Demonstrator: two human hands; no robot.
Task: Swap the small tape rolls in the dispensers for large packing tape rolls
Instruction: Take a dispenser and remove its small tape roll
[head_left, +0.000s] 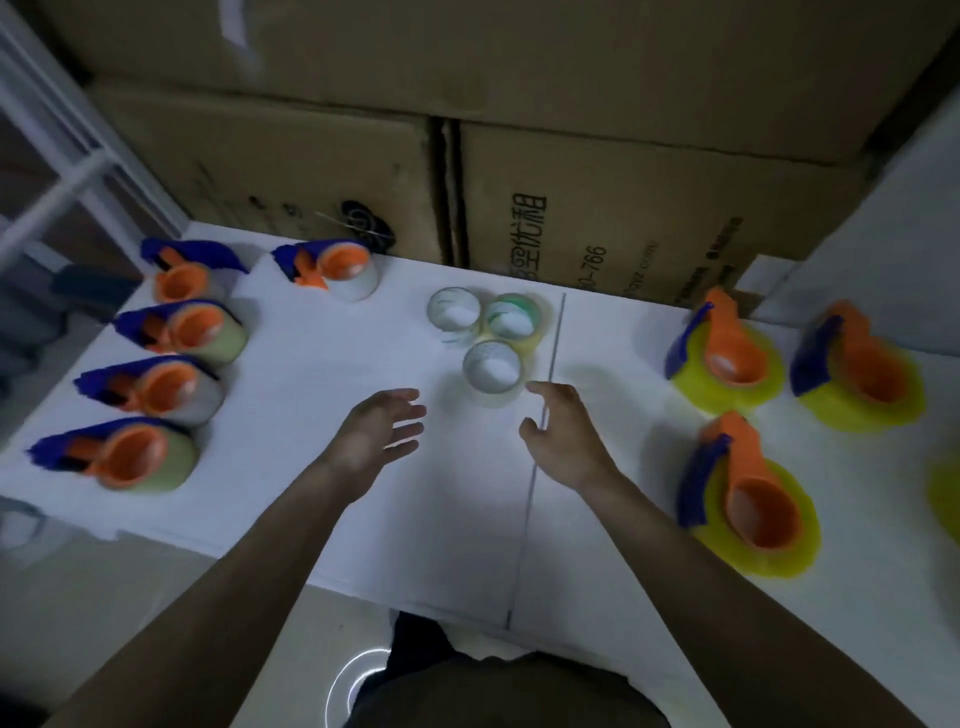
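Three loose small clear tape rolls (492, 371) stand clustered at the middle of the white table (363, 519). Several blue-and-orange dispensers holding small pale rolls (171, 330) lie in a row along the left side. On the right lie three dispensers fitted with large yellow rolls (727, 376). My left hand (382, 428) hovers open over the table, left of the nearest loose roll. My right hand (561, 431) hovers just right of that roll with loosely spread fingers. Neither hand holds anything.
Stacked cardboard boxes (597, 218) wall off the back of the table. A black coiled object (363, 223) lies at the boxes' foot. A seam (540, 441) runs front to back across the tabletop. Another yellow roll (948, 493) shows at the right edge.
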